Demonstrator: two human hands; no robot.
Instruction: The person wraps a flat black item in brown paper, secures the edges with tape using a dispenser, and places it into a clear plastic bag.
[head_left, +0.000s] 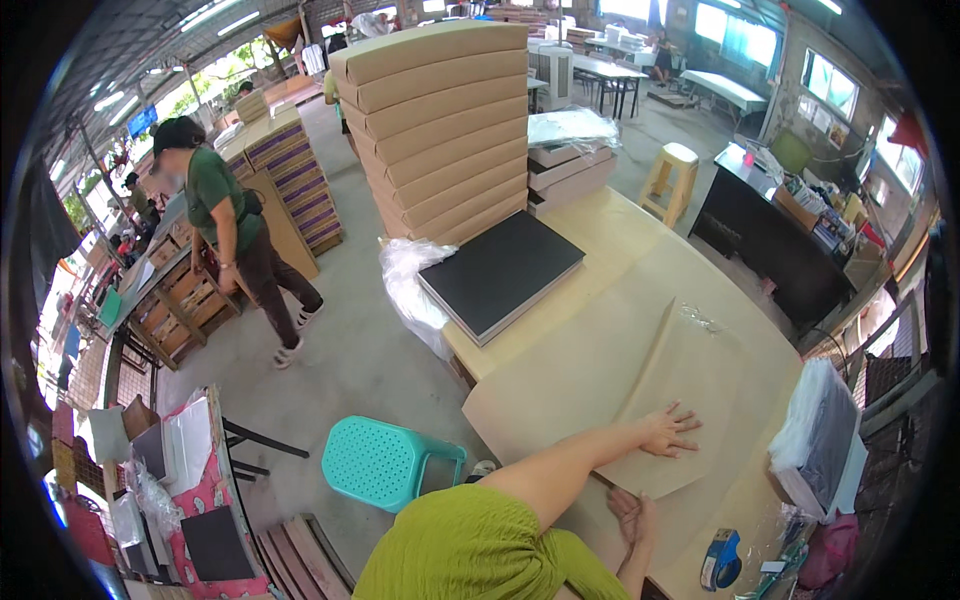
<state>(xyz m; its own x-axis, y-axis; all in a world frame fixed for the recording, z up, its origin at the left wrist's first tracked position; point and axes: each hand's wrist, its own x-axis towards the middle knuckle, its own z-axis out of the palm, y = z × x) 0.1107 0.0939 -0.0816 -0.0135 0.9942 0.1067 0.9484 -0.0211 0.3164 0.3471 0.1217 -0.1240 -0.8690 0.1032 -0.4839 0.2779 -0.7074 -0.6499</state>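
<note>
Both hands lie flat with fingers spread on a sheet of brown kraft paper (640,390): the left hand (668,432) presses further out on the sheet, the right hand (632,515) nearer the body at the paper's near edge, the two apart and clamping nothing. Under them the paper covers a pale wooden table (600,225). A flat black box (503,270) sits on clear plastic at the table's far corner, well apart from the hands. Behind it rises a stack of brown cardboard boxes (440,125). A blue tape dispenser (720,560) lies near the right hand. A turquoise plastic stool (385,462) stands on the concrete workshop floor, where a person in a green shirt (225,215) bends over wooden crates.
</note>
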